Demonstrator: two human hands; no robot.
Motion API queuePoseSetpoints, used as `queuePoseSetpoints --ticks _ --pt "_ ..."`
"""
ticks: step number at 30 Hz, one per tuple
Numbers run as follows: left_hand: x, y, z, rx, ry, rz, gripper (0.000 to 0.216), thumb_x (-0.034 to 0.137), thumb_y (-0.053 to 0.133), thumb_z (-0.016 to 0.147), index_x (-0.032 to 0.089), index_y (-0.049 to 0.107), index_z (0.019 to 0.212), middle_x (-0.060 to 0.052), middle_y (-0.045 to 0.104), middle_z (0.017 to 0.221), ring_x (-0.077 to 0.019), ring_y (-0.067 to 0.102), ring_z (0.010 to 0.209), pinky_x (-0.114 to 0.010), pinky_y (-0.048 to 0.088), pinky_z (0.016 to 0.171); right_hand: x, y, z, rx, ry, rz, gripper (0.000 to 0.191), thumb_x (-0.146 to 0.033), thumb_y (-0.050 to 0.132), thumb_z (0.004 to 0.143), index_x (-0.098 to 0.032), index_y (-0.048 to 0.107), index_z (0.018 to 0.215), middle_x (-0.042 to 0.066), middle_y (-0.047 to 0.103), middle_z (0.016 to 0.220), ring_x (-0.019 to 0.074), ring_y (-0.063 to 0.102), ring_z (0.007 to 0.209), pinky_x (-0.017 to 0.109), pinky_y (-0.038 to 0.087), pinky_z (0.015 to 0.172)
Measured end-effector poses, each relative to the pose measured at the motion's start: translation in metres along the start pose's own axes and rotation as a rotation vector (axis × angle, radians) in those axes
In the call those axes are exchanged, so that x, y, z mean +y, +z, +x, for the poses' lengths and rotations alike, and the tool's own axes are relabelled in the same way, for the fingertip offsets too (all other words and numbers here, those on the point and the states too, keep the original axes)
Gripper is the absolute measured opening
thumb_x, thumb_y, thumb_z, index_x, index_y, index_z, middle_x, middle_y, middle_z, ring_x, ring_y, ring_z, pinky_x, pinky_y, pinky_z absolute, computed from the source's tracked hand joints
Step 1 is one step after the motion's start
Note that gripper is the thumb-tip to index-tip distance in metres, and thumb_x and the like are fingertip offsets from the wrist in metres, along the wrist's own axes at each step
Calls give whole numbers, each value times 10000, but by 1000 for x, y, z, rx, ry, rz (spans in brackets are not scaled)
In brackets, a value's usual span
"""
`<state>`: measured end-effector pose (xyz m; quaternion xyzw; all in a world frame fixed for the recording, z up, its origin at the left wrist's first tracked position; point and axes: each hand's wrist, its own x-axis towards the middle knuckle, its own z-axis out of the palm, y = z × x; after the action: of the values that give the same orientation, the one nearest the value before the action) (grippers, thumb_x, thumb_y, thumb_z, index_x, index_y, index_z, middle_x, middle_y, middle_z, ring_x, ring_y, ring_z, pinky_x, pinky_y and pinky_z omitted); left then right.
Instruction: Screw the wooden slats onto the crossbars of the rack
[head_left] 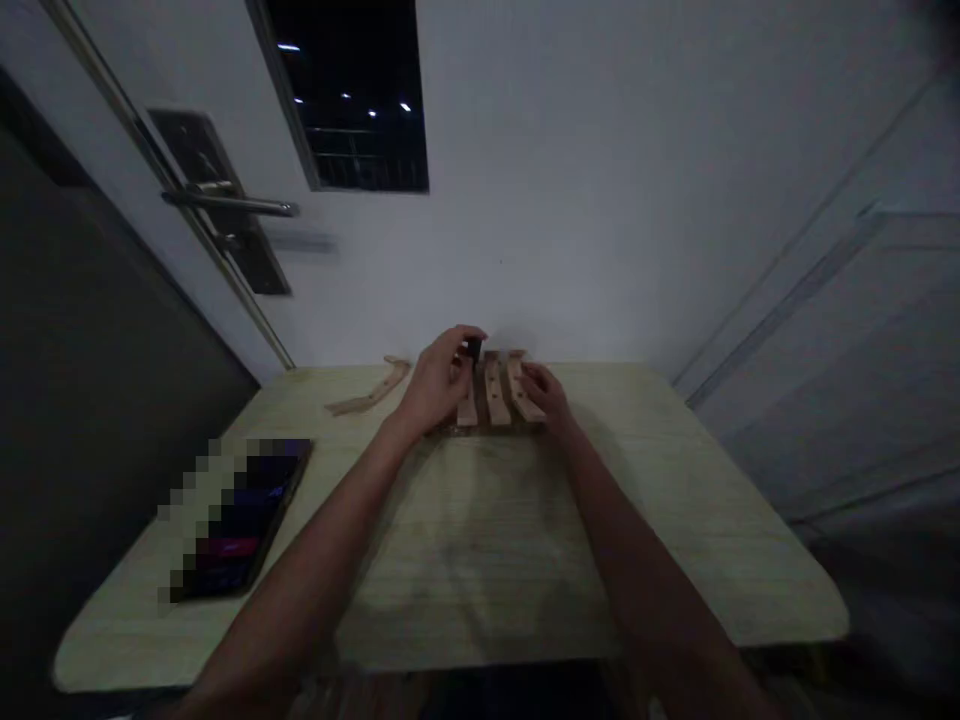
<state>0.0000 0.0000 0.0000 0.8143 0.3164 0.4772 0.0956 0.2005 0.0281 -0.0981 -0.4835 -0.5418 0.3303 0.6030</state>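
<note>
Near the far edge of the table, my left hand (pixel 439 372) is curled with thumb and fingers closed around a small dark block-like piece (pixel 474 349). Just under it stands a pale wooden piece (pixel 466 405), partly covered by the fingers. A second wooden piece (pixel 496 390), with dark holes along it, is in the middle. My right hand (pixel 547 392) has its bent fingers on the right-hand wooden piece (pixel 523 392), apparently gripping its side. Under these pieces lies a brownish base (pixel 484 430), mostly hidden.
A loose, bent wooden piece (pixel 369 402) lies left of my left hand. A phone (pixel 251 520) with a lit screen, partly pixelated, rests on the left of the pale table (pixel 465 560). Behind the table stands a white door (pixel 540 200) with a metal handle (pixel 232 203).
</note>
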Motion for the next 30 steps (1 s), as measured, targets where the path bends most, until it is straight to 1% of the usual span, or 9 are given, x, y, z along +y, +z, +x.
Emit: queuePoseSetpoints --ticks 4,6,8,14,17,19,23,26,30 --pt "3 2 0 53 -22 -4 239 113 531 811 205 509 1031 -27 544 1002 -105 558 823 -231 512 710 -2 0 0 0 24 21 461 -525 616 621 -201 603 950 72 671 967 200 614 885 389 483 851" --pt "2 2 1 76 -38 8 236 146 590 789 208 510 1002 -20 518 982 -101 546 803 -216 512 672 -2 0 0 0 29 34 457 -524 621 618 -206 603 945 82 673 988 207 619 904 392 488 851" --pt "0 1 2 81 -41 23 260 126 616 763 210 511 985 -14 494 975 -96 532 790 -206 511 652 -2 0 0 -8 22 39 436 -511 618 626 -210 600 942 86 674 998 207 621 915 393 488 856" --pt "-8 -2 2 28 -33 -19 248 74 543 782 203 494 988 -28 508 976 -114 547 841 -245 533 717 -1 1 1 -1 -4 4 395 -467 607 640 -204 595 935 91 670 997 209 623 915 411 468 898" --pt "-7 -1 0 10 -62 -88 347 74 502 799 214 436 1109 -44 549 996 -119 577 847 -277 540 758 0 1 2 0 -11 7 390 -459 599 650 -205 594 946 93 668 1004 214 626 927 420 467 902" --pt "-5 -1 0 -29 -72 -135 422 69 481 805 225 382 1184 -50 579 1003 -121 596 846 -297 541 780 0 1 2 4 -2 19 397 -457 604 644 -204 594 950 100 666 1017 221 626 938 428 463 912" --pt "-1 -2 -1 -67 -71 -153 374 56 453 811 223 413 1143 -56 593 1051 -123 604 883 -314 534 819 1 0 2 -8 5 22 408 -473 616 643 -216 596 960 86 671 1023 215 624 944 424 462 920" --pt "0 -3 1 -11 -43 -85 313 91 515 806 215 470 1089 -51 562 1062 -130 587 914 -305 530 819 0 0 1 -15 -15 15 403 -475 610 656 -214 594 962 83 672 1021 205 624 933 410 472 902" --pt "1 -4 3 87 -28 59 242 157 623 773 197 539 996 -34 515 997 -110 551 800 -280 521 750 -2 1 0 -10 -10 18 395 -475 596 660 -203 590 946 89 676 997 199 628 901 396 486 871"
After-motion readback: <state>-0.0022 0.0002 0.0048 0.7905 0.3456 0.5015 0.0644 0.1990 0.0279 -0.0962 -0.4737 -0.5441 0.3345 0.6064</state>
